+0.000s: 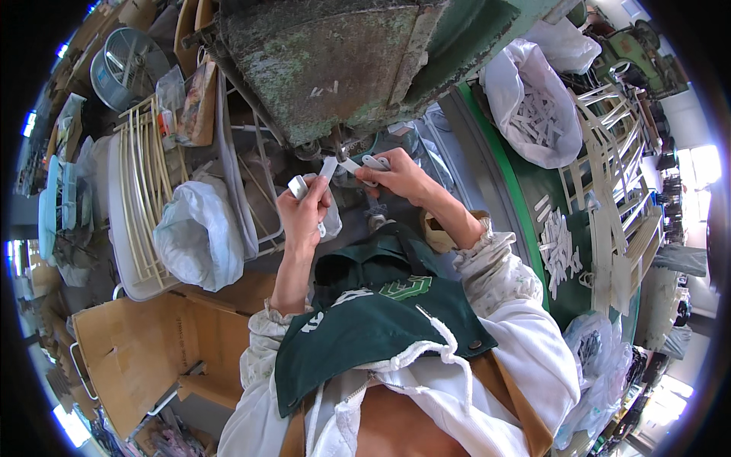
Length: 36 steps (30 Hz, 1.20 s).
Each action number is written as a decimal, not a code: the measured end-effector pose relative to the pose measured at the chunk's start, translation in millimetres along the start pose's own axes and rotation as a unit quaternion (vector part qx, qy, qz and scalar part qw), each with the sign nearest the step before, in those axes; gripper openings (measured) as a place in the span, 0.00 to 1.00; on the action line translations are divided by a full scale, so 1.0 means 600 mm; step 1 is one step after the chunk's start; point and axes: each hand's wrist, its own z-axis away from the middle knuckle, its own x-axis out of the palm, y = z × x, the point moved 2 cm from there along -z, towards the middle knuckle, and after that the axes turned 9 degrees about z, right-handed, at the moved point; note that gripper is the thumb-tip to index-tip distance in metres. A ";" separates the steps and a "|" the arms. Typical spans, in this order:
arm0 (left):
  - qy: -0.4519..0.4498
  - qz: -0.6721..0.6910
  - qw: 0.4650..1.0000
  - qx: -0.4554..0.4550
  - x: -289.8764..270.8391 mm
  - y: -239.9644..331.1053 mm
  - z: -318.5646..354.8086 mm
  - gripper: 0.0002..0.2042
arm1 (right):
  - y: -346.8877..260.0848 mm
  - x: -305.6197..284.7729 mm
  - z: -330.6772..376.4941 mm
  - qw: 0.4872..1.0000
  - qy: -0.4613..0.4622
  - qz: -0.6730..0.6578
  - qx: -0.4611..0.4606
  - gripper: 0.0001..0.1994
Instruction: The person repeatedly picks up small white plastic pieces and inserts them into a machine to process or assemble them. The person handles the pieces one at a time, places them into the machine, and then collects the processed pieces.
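Both of my hands are raised below the worn green machine (pixel 327 84), close to its small metal working end (pixel 340 145). My left hand (pixel 306 209) is closed around white flat strips; one white strip (pixel 329 167) sticks up from its fingertips toward the machine. My right hand (pixel 402 179) pinches another white strip (pixel 349 166), whose tip points at the same spot. More white pieces (pixel 375 162) show between its fingers. Whether the strips touch the metal end cannot be made out.
A white sack (pixel 537 114) of white strips stands on the green bench (pixel 567 228) at right, near a loose strip pile (pixel 560 255) and bundled long slats (pixel 609 251). At left are a white bag (pixel 199 236), a cardboard box (pixel 137 343) and a fan (pixel 129 68).
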 end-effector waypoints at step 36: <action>-0.122 0.256 0.938 -0.197 -0.012 -0.056 0.039 0.20 | -0.025 0.028 -0.005 0.985 -0.009 -0.148 -0.083 0.14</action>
